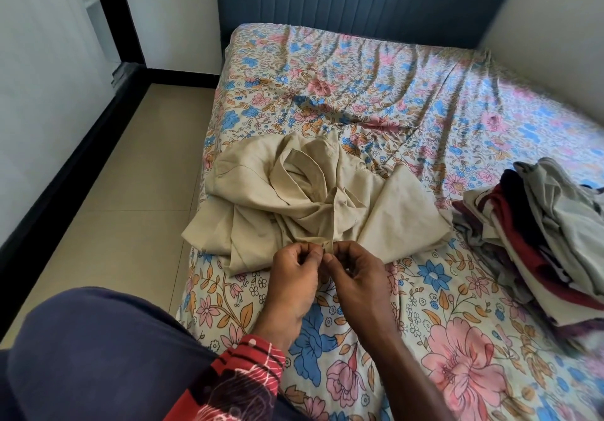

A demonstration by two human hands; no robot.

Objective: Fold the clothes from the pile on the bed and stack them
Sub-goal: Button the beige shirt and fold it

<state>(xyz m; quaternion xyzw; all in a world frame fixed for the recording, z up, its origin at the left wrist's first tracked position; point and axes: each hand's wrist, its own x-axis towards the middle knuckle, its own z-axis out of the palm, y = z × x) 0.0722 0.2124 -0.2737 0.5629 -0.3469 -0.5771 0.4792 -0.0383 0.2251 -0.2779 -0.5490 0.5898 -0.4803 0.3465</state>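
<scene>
Beige garment [294,191] crumpled mid-bed on floral sheet [376,93], near edge pinched at 6 o'clock. Left hand [295,273], fingers curled, pinching that hem. Right hand [354,276] touching it at 3 o'clock, fingers likewise curled on same hem. Clothes pile [542,234] farther toward 3 o'clock, well apart.

Red patterned sleeve [248,375] at left wrist, navy garment [98,348] below.
</scene>
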